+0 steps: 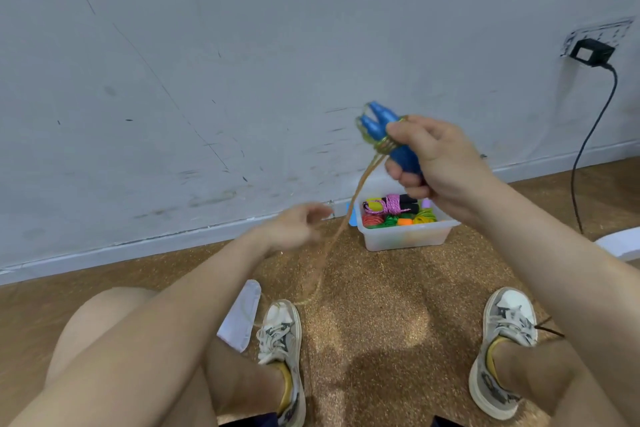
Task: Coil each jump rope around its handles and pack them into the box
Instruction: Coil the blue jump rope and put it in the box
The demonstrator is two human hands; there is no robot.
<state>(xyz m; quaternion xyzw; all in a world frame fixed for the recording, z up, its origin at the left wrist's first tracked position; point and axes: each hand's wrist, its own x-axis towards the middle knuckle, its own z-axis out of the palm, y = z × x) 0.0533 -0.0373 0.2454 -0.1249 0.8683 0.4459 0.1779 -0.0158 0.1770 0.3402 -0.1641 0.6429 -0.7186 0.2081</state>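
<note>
- The right hand (pixel 440 163) gripped two blue handles (pixel 379 126) side by side, raised in front of the scuffed wall (pixel 207 62).
- A few turns of olive rope (pixel 341 229) circled the handles, and the rest trailed down to the floor.
- The left hand (pixel 298 225) was blurred and possibly pinched the rope.
- The translucent box (pixel 405 237) sat by the wall and held coiled ropes, with a pink-wound bundle (pixel 393 204) on top.

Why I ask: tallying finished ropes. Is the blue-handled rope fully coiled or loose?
Partly loose: few turns circle the blue handles in the right hand; rope trails to the floor.
</note>
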